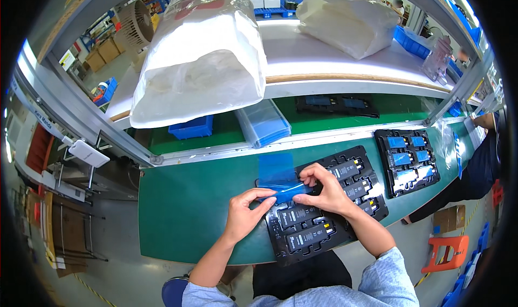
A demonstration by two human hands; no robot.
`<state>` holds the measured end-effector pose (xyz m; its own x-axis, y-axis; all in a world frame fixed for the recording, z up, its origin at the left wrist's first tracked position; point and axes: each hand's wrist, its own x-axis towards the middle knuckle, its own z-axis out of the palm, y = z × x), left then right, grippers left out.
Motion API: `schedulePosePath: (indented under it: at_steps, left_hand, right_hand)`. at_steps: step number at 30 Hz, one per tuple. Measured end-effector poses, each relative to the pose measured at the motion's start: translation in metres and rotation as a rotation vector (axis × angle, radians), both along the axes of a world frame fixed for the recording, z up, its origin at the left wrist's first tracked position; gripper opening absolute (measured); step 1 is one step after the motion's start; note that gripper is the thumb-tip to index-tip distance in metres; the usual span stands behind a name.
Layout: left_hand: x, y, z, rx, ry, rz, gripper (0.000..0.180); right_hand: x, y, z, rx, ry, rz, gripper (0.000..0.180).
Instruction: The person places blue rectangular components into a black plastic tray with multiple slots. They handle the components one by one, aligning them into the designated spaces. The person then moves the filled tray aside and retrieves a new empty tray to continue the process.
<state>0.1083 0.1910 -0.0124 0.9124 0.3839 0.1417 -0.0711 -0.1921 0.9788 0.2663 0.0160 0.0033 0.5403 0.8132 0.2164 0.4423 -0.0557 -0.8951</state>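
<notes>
Between my two hands is a piece of translucent blue plastic film (276, 169), partly folded, with its loose end standing up beyond my fingers. The thumb and fingers of my left hand (243, 212) pinch its near left side. On the other side, my right hand (328, 192) grips it between thumb and bent fingers. Whether something lies inside the fold I cannot tell. Below sits a black moulded tray (276, 242) holding several flat black battery packs (308, 237) with pale print and small yellow-tipped connectors. My hands and the film cover its upper left part.
At the right lies a second black tray (407, 164) with blue film on its packs. Behind are a stack of clear plastic sheets (263, 124), a blue bin (191, 127) and another tray (337, 106). Large plastic bags (199, 64) rest on the shelf. A co-worker (477, 164) stands at right.
</notes>
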Motion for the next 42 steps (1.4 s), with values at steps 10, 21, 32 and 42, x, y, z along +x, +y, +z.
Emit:
schedulePosePath:
  at_steps: [10,21,32,42]
  left_hand:
    - [-0.002,-0.003,0.008,-0.19,0.101,-0.021,0.043]
    - [-0.008,0.015,0.017,0.841,-0.263,0.291,0.023]
    - [-0.039,0.042,0.037,1.124,0.236,0.469,0.012]
    - [-0.027,0.005,0.009,0.925,-0.012,-0.316,0.013]
  right_hand:
    - [0.003,-0.003,-0.01,-0.099,0.445,0.164,0.016]
    - [-0.006,-0.012,0.008,0.127,0.34,-0.103,0.015]
    - [-0.012,-0.065,0.002,-0.253,0.58,-0.218,0.019]
    - [-0.03,-0.054,-0.003,-0.373,0.498,-0.203,0.02]
